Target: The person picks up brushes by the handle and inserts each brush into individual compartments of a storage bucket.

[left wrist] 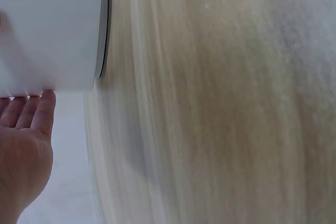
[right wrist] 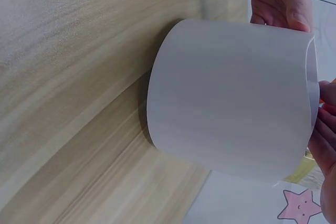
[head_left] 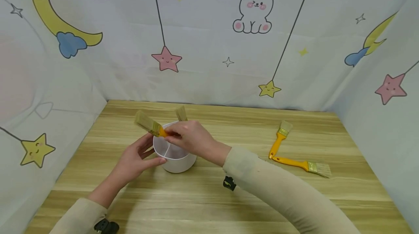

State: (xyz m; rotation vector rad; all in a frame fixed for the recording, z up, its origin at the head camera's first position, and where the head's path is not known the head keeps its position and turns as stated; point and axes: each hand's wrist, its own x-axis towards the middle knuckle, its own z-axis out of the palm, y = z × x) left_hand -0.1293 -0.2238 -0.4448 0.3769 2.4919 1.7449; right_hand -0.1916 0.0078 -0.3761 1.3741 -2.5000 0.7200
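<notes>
A white cup [head_left: 179,165] was gripped by the left hand [head_left: 135,158]. At its rim, a brush [head_left: 154,128], bristles leftward, was pinched by the right hand [head_left: 194,139].

Fingers [right wrist: 296,13] against white container [right wrist: 231,98]

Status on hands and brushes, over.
Left hand gripping white divided cup. Right hand pinching paintbrush over cup. Second paintbrush partly hidden behind right hand. Two paintbrushes lying clear of cup.
</notes>
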